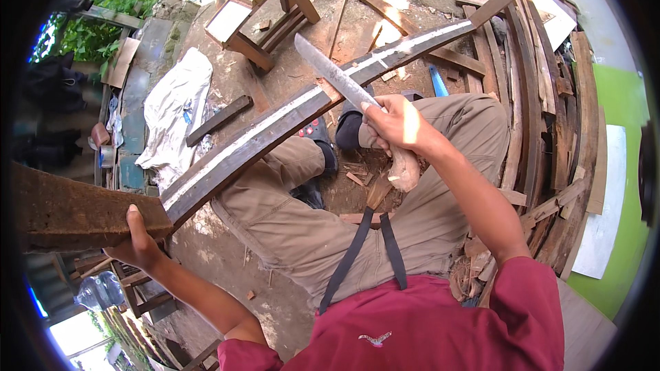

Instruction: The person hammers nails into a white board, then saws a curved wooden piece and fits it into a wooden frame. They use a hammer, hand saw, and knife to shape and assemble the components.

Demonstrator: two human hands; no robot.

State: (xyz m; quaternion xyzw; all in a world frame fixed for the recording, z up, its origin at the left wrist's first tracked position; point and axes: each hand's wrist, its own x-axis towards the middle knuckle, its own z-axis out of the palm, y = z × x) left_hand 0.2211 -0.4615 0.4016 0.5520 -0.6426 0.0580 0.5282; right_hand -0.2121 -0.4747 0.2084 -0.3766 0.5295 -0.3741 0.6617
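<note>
A long dark wooden beam [247,144] with a white strip along its upper face slants across my lap, from near left to far right. My left hand [139,237] is closed around its bare brown near end, thumb on the side. A lighter cut notch [328,91] shows around the beam's middle. My right hand [397,124] grips a machete [333,72], its fingers wrapped around the pale wooden handle [404,168]. The broad grey blade points far left and passes over the beam by the notch; I cannot tell whether it touches.
A small wooden stool [265,14] stands far left, near a white cloth [180,99]. Stacked planks [533,89] line the right side. A blue-handled tool [438,81] lies past my right knee. Wood chips [354,172] litter the ground between my legs. A clear plastic bottle [101,290] is low left.
</note>
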